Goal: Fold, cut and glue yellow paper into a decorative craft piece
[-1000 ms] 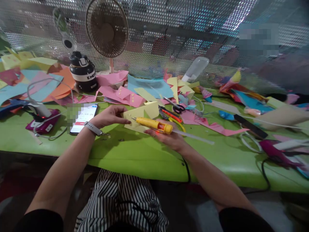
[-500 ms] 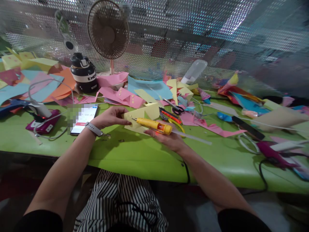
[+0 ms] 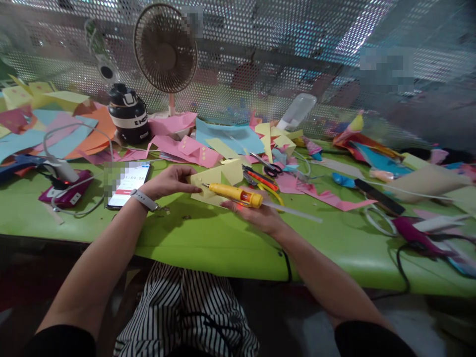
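A yellow hot glue gun point(image 3: 232, 192) lies in my right hand point(image 3: 256, 214), closed around it, with a translucent glue stick point(image 3: 293, 212) trailing from its back end. Its metal nozzle points left, close to a folded piece of pale yellow paper point(image 3: 223, 173). My left hand point(image 3: 173, 181) pinches the paper's left edge between thumb and fingers, and a watch band circles that wrist. Small dots sit on the paper near the left thumb. Below the paper, tiny bits point(image 3: 186, 216) lie on the green table point(image 3: 208, 243).
Scissors point(image 3: 271, 168) and a red box cutter point(image 3: 262, 179) lie just beyond my right hand. A phone point(image 3: 128, 184) and a purple power strip point(image 3: 69, 191) are at left. Behind stand a black bottle point(image 3: 129, 116) and a fan point(image 3: 165, 49). Coloured paper scraps point(image 3: 230, 135) line the back.
The view has shifted very slightly. Both hands keep their grips, and the glue gun's nozzle stays beside the yellow paper near my left thumb.
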Available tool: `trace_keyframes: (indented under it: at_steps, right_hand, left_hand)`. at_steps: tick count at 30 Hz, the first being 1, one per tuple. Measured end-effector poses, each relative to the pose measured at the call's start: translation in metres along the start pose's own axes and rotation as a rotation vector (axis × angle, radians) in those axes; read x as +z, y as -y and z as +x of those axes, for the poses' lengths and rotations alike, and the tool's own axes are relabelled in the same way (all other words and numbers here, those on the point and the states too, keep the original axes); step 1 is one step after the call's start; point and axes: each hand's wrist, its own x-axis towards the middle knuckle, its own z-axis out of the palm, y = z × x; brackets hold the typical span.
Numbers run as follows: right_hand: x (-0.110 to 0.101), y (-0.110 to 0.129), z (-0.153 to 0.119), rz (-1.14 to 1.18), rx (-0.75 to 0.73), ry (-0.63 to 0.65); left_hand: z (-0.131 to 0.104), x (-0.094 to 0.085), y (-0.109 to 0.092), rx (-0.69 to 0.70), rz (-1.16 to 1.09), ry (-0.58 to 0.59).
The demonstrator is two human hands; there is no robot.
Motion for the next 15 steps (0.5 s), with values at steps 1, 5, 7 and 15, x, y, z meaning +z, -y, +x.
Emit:
trace_keyframes:
  at_steps: [1,5,7,15]
  right_hand:
    - [0.0001,0.0004,0.0002,-0.001,0.004,0.0]
    - [0.0006,-0.0002,0.0006,0.007,0.007,0.003]
    - [0.0006,-0.0011,0.0004,-0.014,-0.007,-0.008]
    - [-0.0017,-0.0038,-0.0004,-0.27,-0.281,-0.15]
  left_hand:
    - [0.0,0.0,0.0,0.0,-0.006,0.002]
    - [0.0,0.0,-0.0001,-0.01,-0.038,0.011]
    - [-0.0002,0.0,0.0002,-0.014,-0.042,0.005]
    - [0.0001,-0.0011,0.0018,0.023,-0.064,0.0]
